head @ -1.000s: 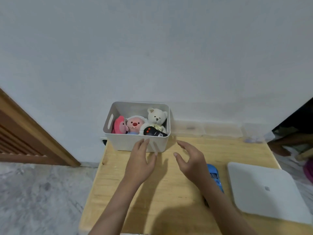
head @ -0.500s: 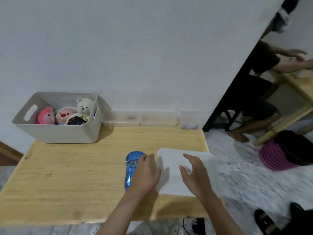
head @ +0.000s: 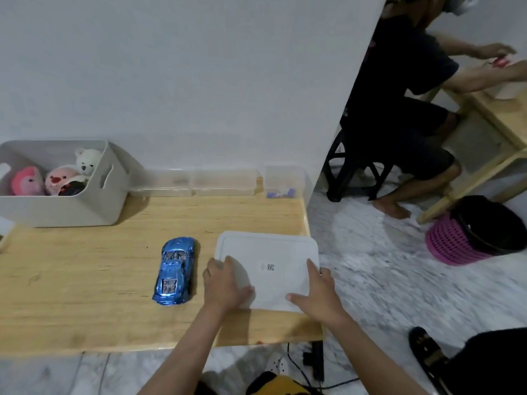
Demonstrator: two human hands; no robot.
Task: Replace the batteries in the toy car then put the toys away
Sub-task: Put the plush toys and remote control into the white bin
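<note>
A shiny blue toy car (head: 174, 271) lies on the wooden table (head: 85, 280), nose toward me. Just right of it a flat white lid (head: 271, 252) with a small printed code lies at the table's right end. My left hand (head: 225, 283) grips the lid's near left corner, thumb on top. My right hand (head: 319, 292) holds its right edge, with the thumb on the lid and the fingers along the side. At the back left, a grey toy bin (head: 71, 206) holds a white teddy bear (head: 85, 163), two pink plush toys and a black item.
Clear plastic boxes (head: 222, 182) line the wall behind the table. Beyond the table's right edge a person sits on a black stool at another wooden table. A pink basket (head: 456, 243) stands on the marble floor. Cables and a power strip lie under the table's front edge.
The view swung right from the bin toward the lid. Both hands left the bin, passed the car, and settled on the lid's two sides.
</note>
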